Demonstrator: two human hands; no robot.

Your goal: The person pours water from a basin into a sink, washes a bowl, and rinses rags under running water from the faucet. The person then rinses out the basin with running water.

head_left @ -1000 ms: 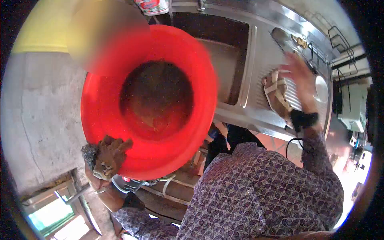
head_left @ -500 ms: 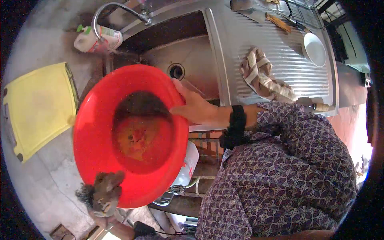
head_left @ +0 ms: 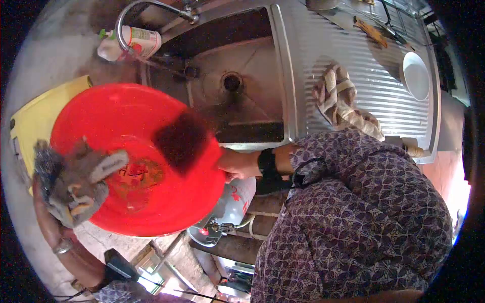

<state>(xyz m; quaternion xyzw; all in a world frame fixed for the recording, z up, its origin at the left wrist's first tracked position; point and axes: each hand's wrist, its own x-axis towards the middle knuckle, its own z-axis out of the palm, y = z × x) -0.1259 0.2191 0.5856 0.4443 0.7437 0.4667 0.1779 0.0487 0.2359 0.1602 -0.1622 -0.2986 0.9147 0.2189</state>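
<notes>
A large red plastic basin [head_left: 197,202] is tilted in front of the sink, over the counter's edge. My right hand [head_left: 238,164] is closed on the basin's right rim, its fingers partly hidden. At the opposite side, my left hand [head_left: 42,202] holds a wet grey cloth [head_left: 83,189] with a dark metallic-looking scrubber [head_left: 47,164] beside it. The cloth covers most of the left fingers, and whether this hand touches the rim cannot be made out. Shallow cloudy liquid with dark and orange bits [head_left: 136,177] lies at the basin's bottom.
A steel sink [head_left: 260,81] has a curved tap [head_left: 121,25]. Behind it stands a white bottle [head_left: 144,43]. A yellow board [head_left: 38,113] lies left. The drainboard [head_left: 364,86] holds a crumpled cloth [head_left: 343,103], a white bowl [head_left: 416,76] and knives. A gas cylinder [head_left: 235,202] stands below.
The basin has shifted left, away from the sink, and now covers more of the yellow board. My left hand has risen with the cloth along the basin's left side. My right hand stays on the rim.
</notes>
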